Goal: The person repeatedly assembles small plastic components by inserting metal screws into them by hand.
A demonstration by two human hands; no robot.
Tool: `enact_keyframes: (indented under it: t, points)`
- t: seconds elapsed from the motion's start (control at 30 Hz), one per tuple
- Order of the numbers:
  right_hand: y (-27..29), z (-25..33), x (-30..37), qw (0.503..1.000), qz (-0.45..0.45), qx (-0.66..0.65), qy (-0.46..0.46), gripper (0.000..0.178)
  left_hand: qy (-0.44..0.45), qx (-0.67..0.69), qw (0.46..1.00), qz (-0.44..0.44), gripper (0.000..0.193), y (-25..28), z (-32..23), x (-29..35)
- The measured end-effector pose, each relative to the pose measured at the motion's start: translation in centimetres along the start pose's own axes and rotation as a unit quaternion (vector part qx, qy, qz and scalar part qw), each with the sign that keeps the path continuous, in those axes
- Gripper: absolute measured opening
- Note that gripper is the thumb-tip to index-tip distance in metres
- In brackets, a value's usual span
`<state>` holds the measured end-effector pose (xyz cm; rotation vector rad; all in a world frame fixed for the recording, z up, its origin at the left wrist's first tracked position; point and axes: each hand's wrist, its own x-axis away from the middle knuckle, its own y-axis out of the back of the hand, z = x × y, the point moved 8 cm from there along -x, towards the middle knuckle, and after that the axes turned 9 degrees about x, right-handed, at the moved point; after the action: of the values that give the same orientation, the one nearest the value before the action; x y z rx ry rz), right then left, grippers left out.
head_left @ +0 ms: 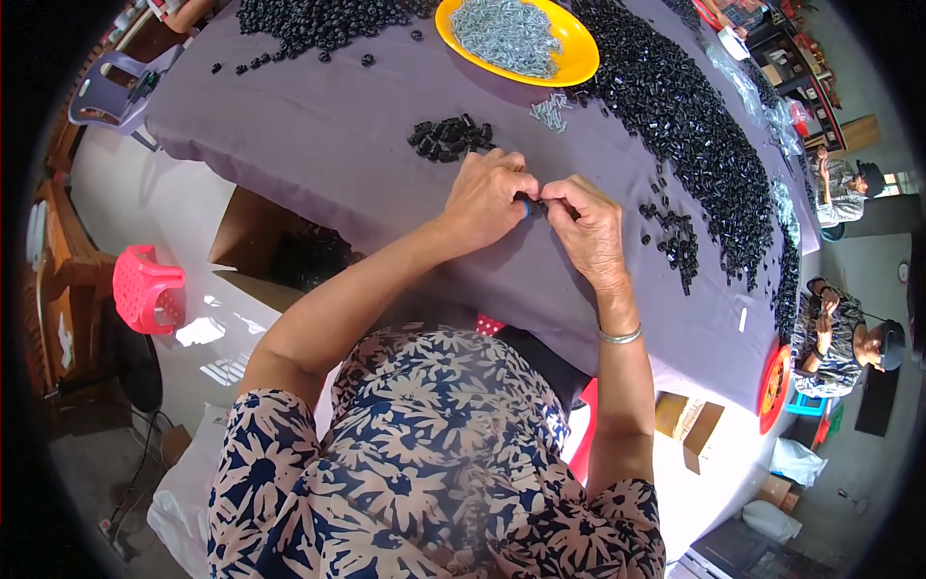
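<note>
My left hand (487, 193) and my right hand (586, 230) meet above the purple-grey tablecloth, both with fingers pinched. A small black plastic part (540, 206) shows between their fingertips, mostly hidden by them. Something blue (527, 206) sits at my left fingertips; I cannot make out what it is. Just beyond my left hand lies a small pile of black plastic pieces (450, 138). A little heap of silver screws (550, 113) rests farther off, near the yellow bowl (576, 60) full of screws. Right of my right hand is a loose group of small black parts (678, 241).
A long heap of black parts (694, 125) runs along the right side; round black pieces (318, 21) are piled at the far left. A cardboard box (253, 232) and a pink stool (148, 289) stand left of the table. Two people (837, 333) sit at the right.
</note>
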<state>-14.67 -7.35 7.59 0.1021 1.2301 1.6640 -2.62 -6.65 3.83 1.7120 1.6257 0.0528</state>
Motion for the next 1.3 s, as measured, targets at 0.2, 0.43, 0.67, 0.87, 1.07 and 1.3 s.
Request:
enact_keyframes:
  t: [0.2, 0.43, 0.67, 0.87, 1.07, 1.3]
  points:
    - [0.2, 2.8, -0.5, 0.994, -0.015, 0.059, 0.086, 0.017, 0.004, 0.007, 1.0, -0.002, 0.015, 0.0, 0.2, -0.1]
    - [-0.5, 2.4, -0.7, 0.995, 0.032, 0.05, 0.074, 0.015, -0.022, 0.006, 1.0, -0.007, 0.016, 0.4, 0.2, -0.2]
    - [0.2, 0.8, -0.2, 1.0, 0.014, -0.006, 0.007, 0.008, -0.034, 0.016, 0.999, -0.008, 0.022, 0.3, 0.0, -0.1]
    - [-0.4, 0.0, 0.1, 1.0, 0.009, -0.008, -0.011, 0.004, -0.027, 0.034, 0.999, 0.009, 0.018, 0.1, 0.3, -0.4]
    - [-0.9, -0.4, 0.1, 1.0, 0.007, -0.006, -0.025, 0.003, -0.023, 0.016, 0.999, 0.015, 0.025, 0.3, 0.1, -0.6]
    - [-0.1, -0.2, 0.5, 0.997, 0.001, -0.047, -0.058, 0.008, -0.01, 0.013, 1.0, 0.025, 0.022, 0.2, -0.2, -0.3]
